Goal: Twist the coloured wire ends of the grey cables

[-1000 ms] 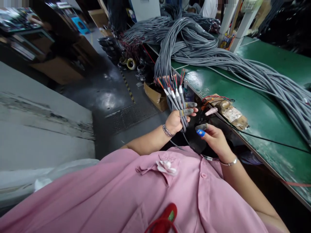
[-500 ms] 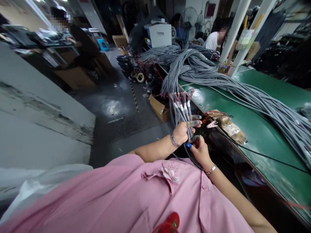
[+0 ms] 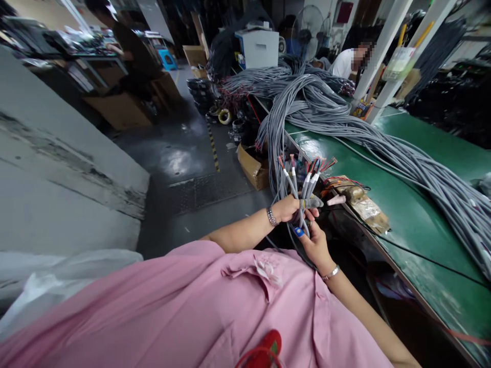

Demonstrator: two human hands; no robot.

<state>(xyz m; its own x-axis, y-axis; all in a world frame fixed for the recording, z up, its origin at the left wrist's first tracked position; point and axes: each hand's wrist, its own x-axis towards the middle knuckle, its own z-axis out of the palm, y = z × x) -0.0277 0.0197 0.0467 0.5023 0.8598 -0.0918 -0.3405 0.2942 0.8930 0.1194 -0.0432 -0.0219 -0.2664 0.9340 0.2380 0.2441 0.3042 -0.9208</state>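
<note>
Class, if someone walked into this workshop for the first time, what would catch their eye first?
Probably the heap of grey cables sprawling across the green tabletop, ahead and to the right. Next, near the centre, the left hand grips a small bundle of cables whose bright wire ends fan out above it, with the right hand just below. The pink shirt fills the lower part of the view.

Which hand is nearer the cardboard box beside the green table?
Left. In the picture, the left hand is below and right of the box; the right hand farther below and right.
</note>
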